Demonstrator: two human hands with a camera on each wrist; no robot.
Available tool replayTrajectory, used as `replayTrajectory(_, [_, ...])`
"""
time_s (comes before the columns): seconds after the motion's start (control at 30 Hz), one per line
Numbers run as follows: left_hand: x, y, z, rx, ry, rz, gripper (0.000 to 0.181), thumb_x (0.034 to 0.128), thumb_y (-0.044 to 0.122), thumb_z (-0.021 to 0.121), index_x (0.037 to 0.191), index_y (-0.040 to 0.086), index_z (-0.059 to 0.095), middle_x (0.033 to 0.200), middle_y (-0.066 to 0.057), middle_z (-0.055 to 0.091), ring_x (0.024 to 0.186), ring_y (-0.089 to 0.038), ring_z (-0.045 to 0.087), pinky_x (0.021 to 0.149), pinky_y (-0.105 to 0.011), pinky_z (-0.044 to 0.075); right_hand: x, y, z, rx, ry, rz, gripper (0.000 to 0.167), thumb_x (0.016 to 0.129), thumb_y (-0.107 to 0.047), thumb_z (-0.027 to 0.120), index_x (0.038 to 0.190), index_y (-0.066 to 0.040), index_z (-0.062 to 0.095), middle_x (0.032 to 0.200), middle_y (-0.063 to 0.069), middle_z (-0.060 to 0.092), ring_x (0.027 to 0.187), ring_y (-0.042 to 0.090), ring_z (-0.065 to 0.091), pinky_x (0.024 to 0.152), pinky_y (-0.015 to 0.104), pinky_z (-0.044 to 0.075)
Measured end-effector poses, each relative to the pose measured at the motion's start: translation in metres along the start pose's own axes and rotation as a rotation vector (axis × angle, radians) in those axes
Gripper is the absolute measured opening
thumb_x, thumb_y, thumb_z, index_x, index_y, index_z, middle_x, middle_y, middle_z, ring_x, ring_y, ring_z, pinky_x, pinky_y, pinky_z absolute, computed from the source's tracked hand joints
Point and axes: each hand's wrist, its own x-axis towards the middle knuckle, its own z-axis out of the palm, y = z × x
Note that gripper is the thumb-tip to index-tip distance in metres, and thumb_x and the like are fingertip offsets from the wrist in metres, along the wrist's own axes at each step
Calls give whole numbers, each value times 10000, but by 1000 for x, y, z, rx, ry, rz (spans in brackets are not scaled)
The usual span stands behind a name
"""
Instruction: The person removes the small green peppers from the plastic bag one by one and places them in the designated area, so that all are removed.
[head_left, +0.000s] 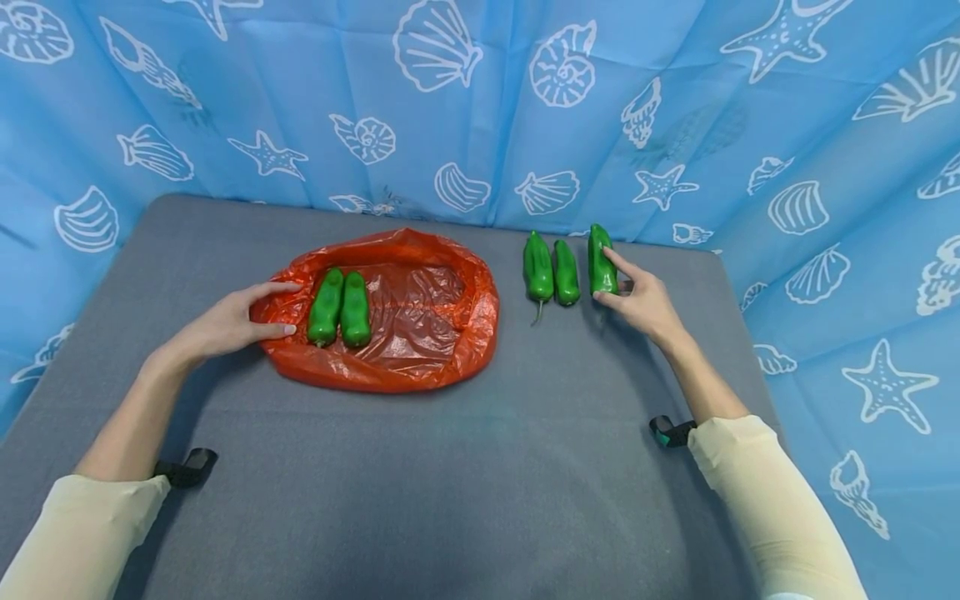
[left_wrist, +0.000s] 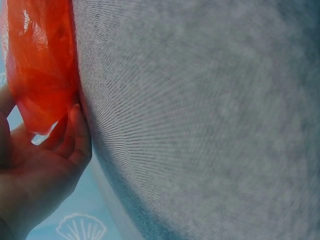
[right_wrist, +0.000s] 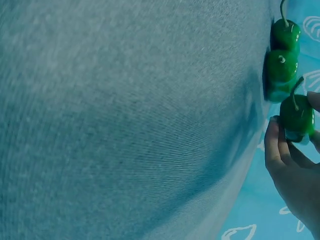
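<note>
A red plastic bag (head_left: 405, 379) lies spread with its mouth up, two green peppers (head_left: 325, 312) side by side at its left end. My left hand (head_left: 232, 323) grips the bag's left rim, fingers on the far side and thumb nearer me; in the left wrist view the fingers curl about the red plastic (left_wrist: 42, 65). To the right of the bag, my right hand (head_left: 641, 300) holds a green pepper (head_left: 600, 262) between thumb and fingers. The right wrist view shows that pepper's curved stem (right_wrist: 296, 95) end. Two more green peppers, one with a long stem (head_left: 537, 267) and a smaller one (head_left: 566, 275), lie just left of it.
All this lies on a grey cloth-covered table (head_left: 420, 483). A blue curtain (head_left: 495, 108) with white shell and starfish prints hangs behind and along the sides. Black straps (head_left: 187, 468) sit on both wrists at the sleeve ends.
</note>
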Motion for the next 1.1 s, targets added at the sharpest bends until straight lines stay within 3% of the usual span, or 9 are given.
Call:
replayTrajectory(0.13, [0,0,1,-6,3,7,738,967,304,664,1549,57,284,1576,-337,168,1413,-548,188,1083,-718,222,2,4,0,-23,-14,3,743,938,-226,687,1570,-244,295,1359,304,534,1111,385,624,700,330,498])
replayTrajectory(0.33, [-1,0,1,-16,3,18,742,965,294,668,1550,50,281,1572,-340,174,1408,-549,197,1082,-717,224,4,9,1,-24,-45,3,736,937,-231,690,1565,-226,307,1417,298,482,1159,402,576,859,479,504])
replayTrajectory(0.63, [-1,-1,2,-13,6,21,739,966,291,666,1549,47,282,1571,-337,183,1411,-544,197,1085,-716,219,8,16,3,-42,-127,30,732,956,-334,664,1574,-280,275,1495,244,433,1344,419,415,1093,617,312])
replayTrajectory(1.1, [-1,-1,1,-17,7,12,740,969,299,661,1552,54,275,1571,-341,172,1404,-548,204,1077,-716,235,11,22,5,-21,-117,19,742,951,-340,656,1579,-274,267,1493,249,424,1309,411,448,1101,630,294])
